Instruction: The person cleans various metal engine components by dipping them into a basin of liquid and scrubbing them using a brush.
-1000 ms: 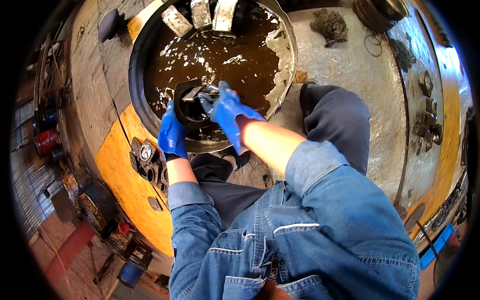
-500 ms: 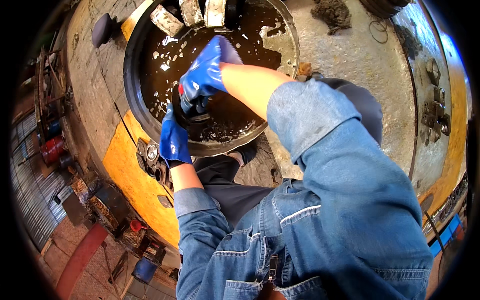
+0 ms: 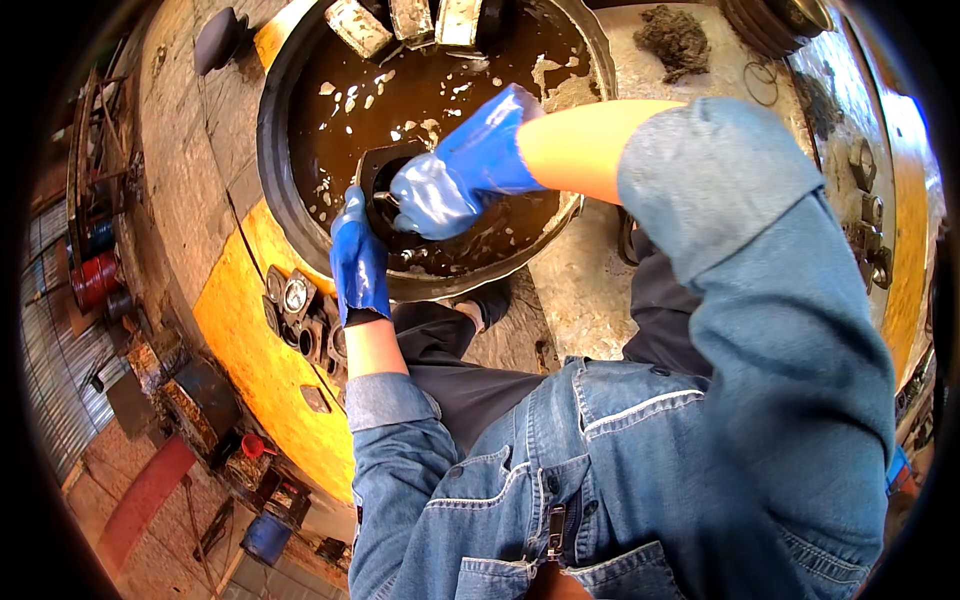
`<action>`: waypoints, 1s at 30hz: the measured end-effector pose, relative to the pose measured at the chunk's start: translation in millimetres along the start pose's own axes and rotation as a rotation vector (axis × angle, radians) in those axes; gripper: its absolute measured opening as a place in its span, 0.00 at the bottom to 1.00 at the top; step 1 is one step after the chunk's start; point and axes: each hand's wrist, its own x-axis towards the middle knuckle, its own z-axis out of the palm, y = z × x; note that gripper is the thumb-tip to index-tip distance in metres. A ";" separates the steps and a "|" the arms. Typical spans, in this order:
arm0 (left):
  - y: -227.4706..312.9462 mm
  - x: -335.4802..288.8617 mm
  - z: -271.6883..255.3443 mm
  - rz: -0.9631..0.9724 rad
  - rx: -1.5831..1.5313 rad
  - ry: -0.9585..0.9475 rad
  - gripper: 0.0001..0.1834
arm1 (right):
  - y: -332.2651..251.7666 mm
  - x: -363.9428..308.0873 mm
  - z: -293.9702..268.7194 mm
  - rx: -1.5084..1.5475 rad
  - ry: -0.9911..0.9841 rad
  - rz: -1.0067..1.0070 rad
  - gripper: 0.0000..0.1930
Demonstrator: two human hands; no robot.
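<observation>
A wide round basin of murky brown liquid with foam flecks lies in front of me. At its near left side a dark hollow metal part stands tilted, partly in the liquid. My left hand, in a blue rubber glove, is closed on the part's left edge. My right hand, gloved the same way, is closed in a fist at the part's opening. Something small shows by its fingers, but I cannot make out what. Several pale-faced metal pieces sit at the basin's far side.
Small metal parts are clustered on the yellow floor strip left of the basin. A dark grey rounded object lies at far left. A clump of dirty fibre and a thin wire ring lie at far right. More metal fittings stand along the right.
My right hand has come up and right, from deep inside the metal part to its opening. The part now shows more of its rim and hole. My left hand stays on its edge.
</observation>
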 end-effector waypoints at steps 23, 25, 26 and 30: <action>-14.7 20.9 -30.4 0.015 0.060 -0.006 0.27 | -20.3 2.7 29.4 1.115 0.522 0.760 0.12; -7.7 23.7 -21.9 -0.063 0.172 0.020 0.28 | -14.0 2.3 39.2 1.662 0.584 0.859 0.15; -12.4 23.1 -12.2 -0.023 -0.093 -0.041 0.28 | -9.7 4.0 68.2 1.444 0.841 0.671 0.16; -14.4 28.7 -12.9 -0.019 0.026 -0.014 0.30 | -19.6 39.7 111.0 1.633 1.433 0.703 0.16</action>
